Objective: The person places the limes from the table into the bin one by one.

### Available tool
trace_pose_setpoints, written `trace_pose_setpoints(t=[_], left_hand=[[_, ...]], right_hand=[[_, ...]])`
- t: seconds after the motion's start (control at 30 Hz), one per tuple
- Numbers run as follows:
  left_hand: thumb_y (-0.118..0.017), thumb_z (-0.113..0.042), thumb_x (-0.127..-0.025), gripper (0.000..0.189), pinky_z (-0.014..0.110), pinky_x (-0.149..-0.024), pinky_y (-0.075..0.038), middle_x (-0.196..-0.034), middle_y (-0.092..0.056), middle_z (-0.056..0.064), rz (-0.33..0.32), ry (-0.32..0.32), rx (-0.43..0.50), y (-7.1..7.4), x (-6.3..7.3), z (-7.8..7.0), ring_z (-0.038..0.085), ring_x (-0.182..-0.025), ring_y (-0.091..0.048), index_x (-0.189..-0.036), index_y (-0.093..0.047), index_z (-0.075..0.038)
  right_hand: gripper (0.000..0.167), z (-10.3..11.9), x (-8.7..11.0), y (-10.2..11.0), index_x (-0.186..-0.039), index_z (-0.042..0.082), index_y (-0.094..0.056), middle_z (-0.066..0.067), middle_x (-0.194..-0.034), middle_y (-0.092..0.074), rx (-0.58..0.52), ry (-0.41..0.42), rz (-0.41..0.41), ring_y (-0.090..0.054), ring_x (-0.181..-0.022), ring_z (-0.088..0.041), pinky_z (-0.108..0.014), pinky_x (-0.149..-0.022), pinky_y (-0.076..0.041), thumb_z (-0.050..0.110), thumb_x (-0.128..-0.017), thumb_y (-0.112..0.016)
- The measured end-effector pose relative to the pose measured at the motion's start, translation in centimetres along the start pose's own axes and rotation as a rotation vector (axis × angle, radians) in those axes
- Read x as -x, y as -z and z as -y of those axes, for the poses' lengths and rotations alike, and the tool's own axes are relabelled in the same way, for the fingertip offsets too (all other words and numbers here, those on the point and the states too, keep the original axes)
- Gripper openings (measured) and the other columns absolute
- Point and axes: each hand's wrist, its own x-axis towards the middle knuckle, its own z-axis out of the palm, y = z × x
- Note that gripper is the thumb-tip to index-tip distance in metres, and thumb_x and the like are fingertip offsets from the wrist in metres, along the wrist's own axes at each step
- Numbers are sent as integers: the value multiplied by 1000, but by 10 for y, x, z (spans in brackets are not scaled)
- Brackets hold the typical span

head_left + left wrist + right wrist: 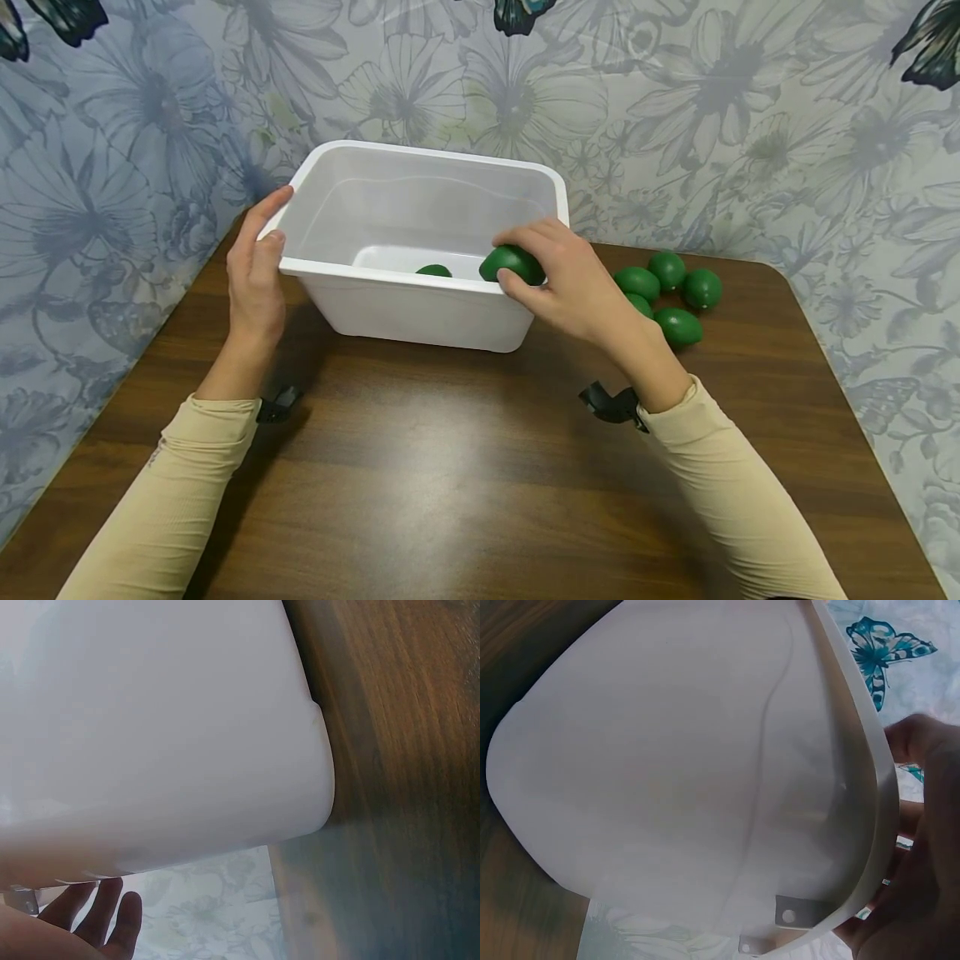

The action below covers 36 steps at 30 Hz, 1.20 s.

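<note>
A white plastic tub [420,312] stands on the table, its open top facing up. My left hand [255,271] rests against its left end, fingers extended along the rim; in the left wrist view those fingers [105,911] show beside the tub's wall [165,735]. Over the tub's front right rim, my right hand [562,279] grips a green lime [510,263] between thumb and fingers. Another lime [434,271] lies inside the tub, partly hidden by the front wall. The right wrist view shows the right hand [915,855] at the rim, the held lime out of sight.
Several more green limes [678,327] lie grouped on the brown wooden table [420,467], right of the tub and behind my right forearm. Behind the table rises a wall covering [720,108] with flowers and butterflies.
</note>
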Motion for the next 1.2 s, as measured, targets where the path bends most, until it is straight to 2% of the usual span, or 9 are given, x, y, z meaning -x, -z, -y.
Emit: trace_pose_setpoints(t=[0.13,0.27,0.43,0.53,0.67,0.8,0.93,1.03,1.2], left_hand=[[-41,-23,-100,52,28,-100,-41,-148,-62,7,-1,4,8,-2,0,-1,20,-125,-58,-146,-64,-17],[-41,-23,-100,52,28,-100,-42,-148,-62,7,4,5,9,-3,0,-2,21,-125,-58,-147,-63,-17],[-42,-24,-100,52,28,-100,-42,-149,-62,6,7,6,-4,-2,1,-2,19,-126,-58,-147,-63,-19],[-42,-25,-100,52,28,-101,-42,-149,-62,5,9,9,-10,-2,2,-3,19,-126,-57,-147,-63,-19],[-42,-25,-100,52,28,-100,-42,-149,-62,4,10,9,-12,-1,2,-3,19,-126,-57,-147,-63,-20],[-41,-24,-100,52,28,-100,-42,-148,-62,6,6,2,-1,-1,1,-2,19,-125,-58,-147,-63,-18],[-41,-24,-100,52,28,-99,-42,-147,-62,7,2,-3,3,-1,1,-1,20,-123,-58,-147,-63,-17],[-41,-25,-100,52,28,-99,-42,-147,-62,6,2,0,-1,-1,1,-1,20,-124,-58,-147,-63,-18],[-42,-26,-100,52,28,-99,-42,-147,-62,6,2,6,3,-1,1,-1,20,-124,-58,-146,-64,-18]], right_hand=[[22,-2,1,-1,-108,12,-75,1,-105,-75,29,16,31,-61,-105,-20,-42,-97,-45,24,-104,-57],[29,-3,3,-1,-93,14,-75,6,-88,-72,47,25,58,-62,-95,-18,-42,-95,-40,25,-108,-53],[27,-4,6,-2,-102,14,-77,4,-98,-75,37,36,41,-63,-103,-19,-41,-96,-42,28,-109,-54],[24,-4,10,-3,-110,12,-77,0,-107,-76,-7,53,-14,-61,-110,-19,-39,-95,-47,27,-108,-58],[22,-5,16,-3,-119,9,-75,-3,-117,-74,-62,91,-131,-59,-117,-21,-38,-90,-52,22,-105,-63],[26,-11,21,-2,-125,6,-73,-6,-124,-73,-66,119,-260,-59,-121,-24,-42,-96,-50,19,-103,-64],[30,-20,26,1,-128,4,-71,-8,-126,-73,-55,110,-365,-61,-121,-27,-44,-103,-47,18,-103,-65],[30,-26,32,3,-129,4,-71,-9,-126,-73,-58,81,-404,-61,-123,-28,-44,-106,-46,16,-102,-65],[30,-36,42,4,-129,3,-71,-9,-125,-73,-48,38,-412,-61,-125,-27,-45,-107,-46,17,-103,-65]])
